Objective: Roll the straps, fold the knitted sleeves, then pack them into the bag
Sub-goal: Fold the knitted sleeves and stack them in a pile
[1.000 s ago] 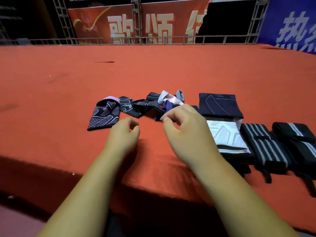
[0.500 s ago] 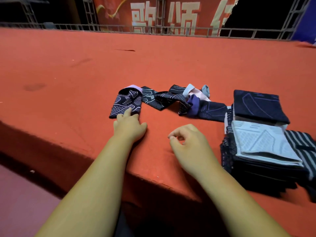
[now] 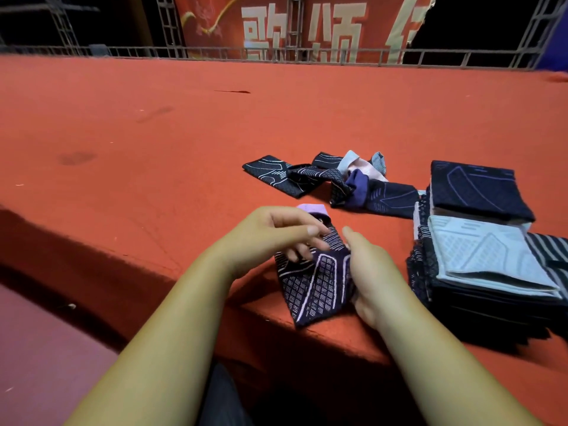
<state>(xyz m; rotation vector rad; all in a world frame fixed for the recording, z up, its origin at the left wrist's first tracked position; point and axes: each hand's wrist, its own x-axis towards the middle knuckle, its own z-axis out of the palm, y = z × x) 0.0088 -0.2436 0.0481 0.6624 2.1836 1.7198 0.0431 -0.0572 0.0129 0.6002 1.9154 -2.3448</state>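
Platform [image 3: 153, 133]: wide surface covered in red carpet; its front edge runs diagonally across the lower part of the view
Banner [image 3: 307, 23]: red, with large pale characters, hung behind the far edge of the platform
Railing [image 3: 215, 52]: low metal rail along the far edge, in front of the banner
Folded stack [image 3: 479, 272]: pile of folded knitted sleeves on the right side of the platform, near its front edge; a pale grey one lies on top at the front, a dark navy one on top behind it
Loose sleeves [image 3: 332, 179]: unfolded dark sleeves with pale line patterns, tangled in a row left of the folded stack and just beyond the hands
Striped straps [image 3: 550, 250]: black with grey stripes, partly visible at the right edge behind the folded stack
Patterned sleeve [image 3: 316, 284]: dark purple with lilac grid and a lilac cuff; held between both hands at the front edge of the platform, lower corner pointing down
Right hand [image 3: 372, 272]: grips the right edge of the patterned sleeve, thumb upright, fingers hidden behind the fabric
Left hand [image 3: 270, 235]: over the upper left part of the patterned sleeve, index finger extended, lower fingers curled against the fabric; firm grip or mere touch cannot be told
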